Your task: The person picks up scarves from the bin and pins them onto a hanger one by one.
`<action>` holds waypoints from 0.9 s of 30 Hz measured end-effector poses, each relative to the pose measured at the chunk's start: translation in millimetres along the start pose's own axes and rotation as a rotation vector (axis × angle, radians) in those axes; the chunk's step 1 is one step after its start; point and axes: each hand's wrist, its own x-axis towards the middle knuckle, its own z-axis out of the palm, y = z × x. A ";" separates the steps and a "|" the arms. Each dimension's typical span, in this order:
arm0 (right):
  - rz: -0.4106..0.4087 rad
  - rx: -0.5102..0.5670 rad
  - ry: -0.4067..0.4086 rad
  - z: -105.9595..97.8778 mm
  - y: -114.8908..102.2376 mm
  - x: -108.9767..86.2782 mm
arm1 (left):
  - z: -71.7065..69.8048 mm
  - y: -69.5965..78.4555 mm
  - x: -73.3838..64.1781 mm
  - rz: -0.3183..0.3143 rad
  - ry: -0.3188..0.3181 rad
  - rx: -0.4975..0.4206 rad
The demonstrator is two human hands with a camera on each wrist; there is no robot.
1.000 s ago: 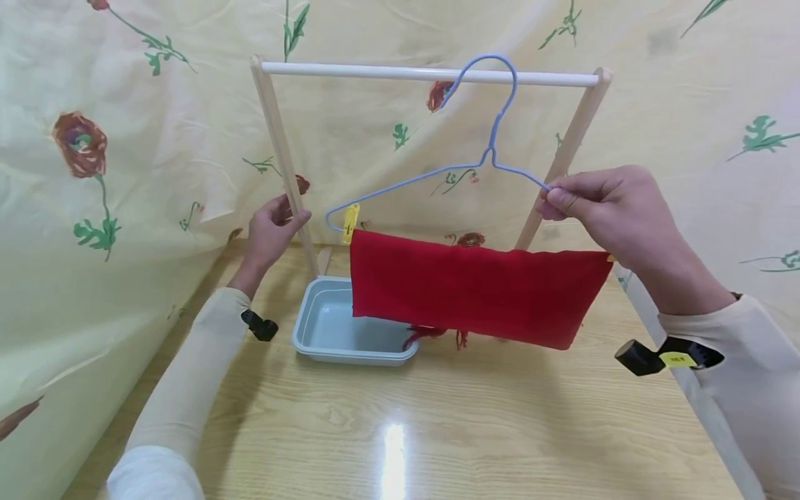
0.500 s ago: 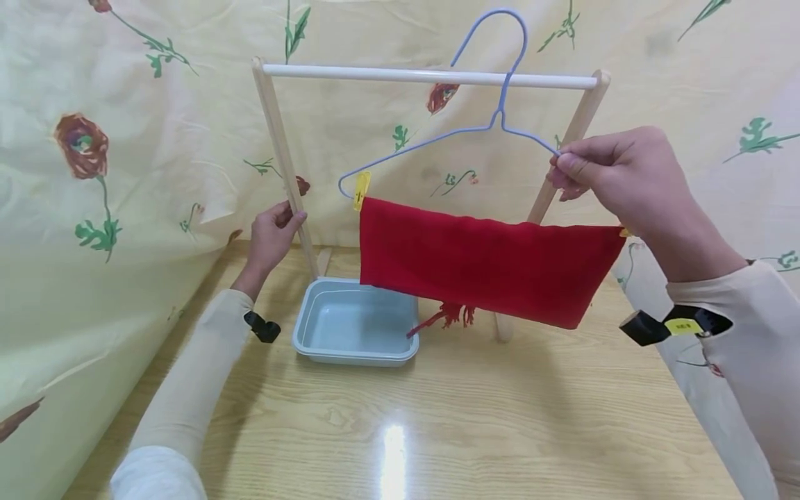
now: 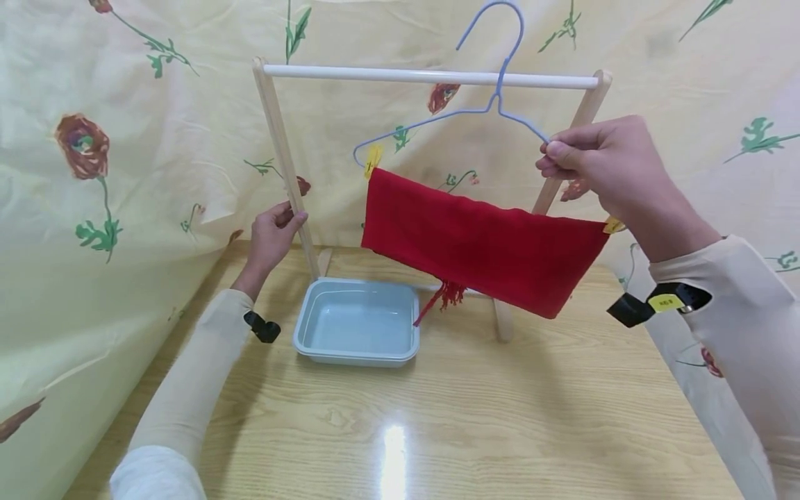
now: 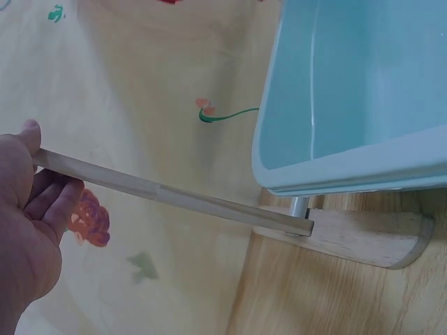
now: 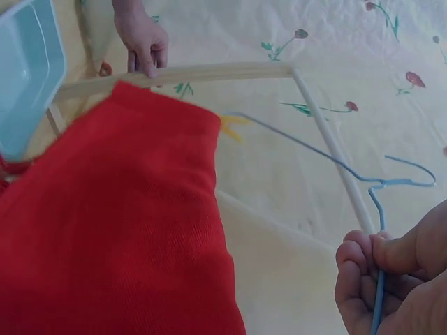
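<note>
In the head view my right hand pinches the right arm of a blue clothes hanger between thumb and fingers. A folded red scarf with a fringe hangs from it, fixed by yellow clothespins at both ends. The hanger's neck crosses in front of the white rail, its hook standing higher than the rail. Whether they touch, I cannot tell. My left hand holds the left wooden post of the clothes rack; the left wrist view has this post between thumb and fingers.
A light blue plastic basin stands on the wooden table by the rack's left foot. The rack's right foot rests farther right. Flower-patterned fabric covers the back and sides.
My right hand has raised the hanger and scarf, and the hook went from level with the rail to above it. The hanger's left end has tipped upward. My left hand stays on the post.
</note>
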 end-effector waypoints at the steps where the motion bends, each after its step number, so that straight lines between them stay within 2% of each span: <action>1: 0.018 0.006 -0.006 1.3 0.0 2.2 | -0.1 2.1 -0.8 0.001 0.001 0.003; 4: 0.071 -0.003 -0.017 5.4 -0.2 7.4 | 0.1 -1.7 0.7 0.000 0.006 -0.005; 8: 0.116 -0.017 -0.028 11.7 -1.2 11.5 | 0.6 -16.9 7.2 0.007 0.009 -0.020; 12: 0.126 0.064 -0.030 19.2 -1.3 14.5 | 0.8 -27.8 12.5 0.019 0.008 -0.023; 18: 0.118 0.195 -0.023 30.7 2.3 19.3 | 0.2 -28.3 12.5 0.031 -0.003 -0.041; 27: 0.119 0.203 -0.018 46.8 12.2 17.5 | -0.7 -29.0 13.3 0.009 -0.014 -0.028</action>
